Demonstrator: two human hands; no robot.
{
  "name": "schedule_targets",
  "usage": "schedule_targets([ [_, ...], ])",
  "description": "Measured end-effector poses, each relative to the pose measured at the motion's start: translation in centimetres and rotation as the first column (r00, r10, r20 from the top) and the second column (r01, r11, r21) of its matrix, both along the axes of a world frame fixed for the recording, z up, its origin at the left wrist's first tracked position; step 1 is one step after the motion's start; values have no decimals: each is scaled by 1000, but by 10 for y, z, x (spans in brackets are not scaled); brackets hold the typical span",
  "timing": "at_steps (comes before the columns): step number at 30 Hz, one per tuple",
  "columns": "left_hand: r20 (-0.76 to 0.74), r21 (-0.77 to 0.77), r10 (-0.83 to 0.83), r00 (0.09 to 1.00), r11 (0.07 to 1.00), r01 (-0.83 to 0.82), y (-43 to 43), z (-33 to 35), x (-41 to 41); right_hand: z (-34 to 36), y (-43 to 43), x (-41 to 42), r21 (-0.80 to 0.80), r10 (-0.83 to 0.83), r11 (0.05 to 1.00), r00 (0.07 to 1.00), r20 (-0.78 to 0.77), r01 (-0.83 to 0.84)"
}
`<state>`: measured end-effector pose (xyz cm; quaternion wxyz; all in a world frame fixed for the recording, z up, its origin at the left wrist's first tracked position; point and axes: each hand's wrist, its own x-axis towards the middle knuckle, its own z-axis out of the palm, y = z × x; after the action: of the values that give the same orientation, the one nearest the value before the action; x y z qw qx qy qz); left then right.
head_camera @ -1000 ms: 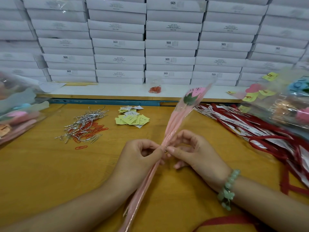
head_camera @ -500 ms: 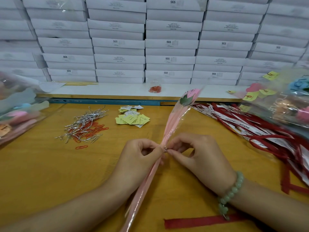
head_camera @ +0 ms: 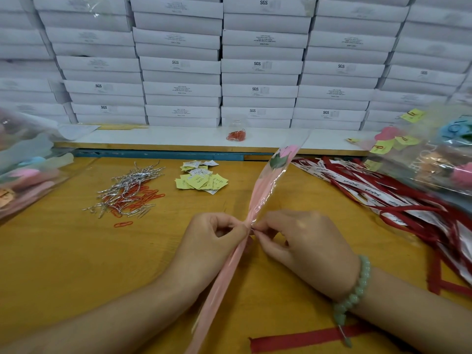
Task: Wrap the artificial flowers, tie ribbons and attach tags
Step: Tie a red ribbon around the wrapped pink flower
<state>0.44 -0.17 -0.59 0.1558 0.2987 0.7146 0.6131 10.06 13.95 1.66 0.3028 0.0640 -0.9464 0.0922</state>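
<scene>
A pink artificial flower in a clear and pink wrapper [head_camera: 265, 190] slants across the wooden table, its bloom pointing up to the right. My left hand [head_camera: 212, 241] pinches the wrapper at its gathered neck. My right hand [head_camera: 301, 241] pinches a small silver twist tie at that same spot, fingertips against my left thumb. Silver twist ties and red paper clips [head_camera: 125, 192] lie in a heap to the left. Yellow and white tags [head_camera: 200, 178] sit behind the hands. Red and white ribbons [head_camera: 383, 198] spread across the right.
Wrapped flowers in clear bags lie at the left edge [head_camera: 23, 169] and at the right edge [head_camera: 439, 154]. White boxes [head_camera: 258, 65] are stacked as a wall behind a white shelf, which holds a small bag of red clips [head_camera: 236, 135]. A loose red ribbon [head_camera: 301, 339] lies near my right wrist.
The flower's top has swung slightly left and lower. My right hand has curled in tighter on the tie at the wrapper's neck. My right wrist has shifted, showing the red ribbon under it.
</scene>
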Motion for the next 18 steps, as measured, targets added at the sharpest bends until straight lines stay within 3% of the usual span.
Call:
schedule_targets([
  [3,-6,-1,-7,1000,1000,7,0,-1,0,-1,0,-1,89,-17,996,1000,-20,19],
  [8,39,-5,-28,999,1000,28,-1,-3,-3,1,-1,-1,386,-48,920,997,-64,69],
  [10,40,1,-39,998,999,39,-1,-4,-4,4,-3,0,416,-48,907,998,-51,65],
  [14,22,12,-44,999,999,43,1,-4,-5,3,-3,-2,367,-57,929,998,21,46],
  [18,-31,47,-39,999,998,40,1,-5,-3,5,-2,-4,11,-44,999,971,235,43],
])
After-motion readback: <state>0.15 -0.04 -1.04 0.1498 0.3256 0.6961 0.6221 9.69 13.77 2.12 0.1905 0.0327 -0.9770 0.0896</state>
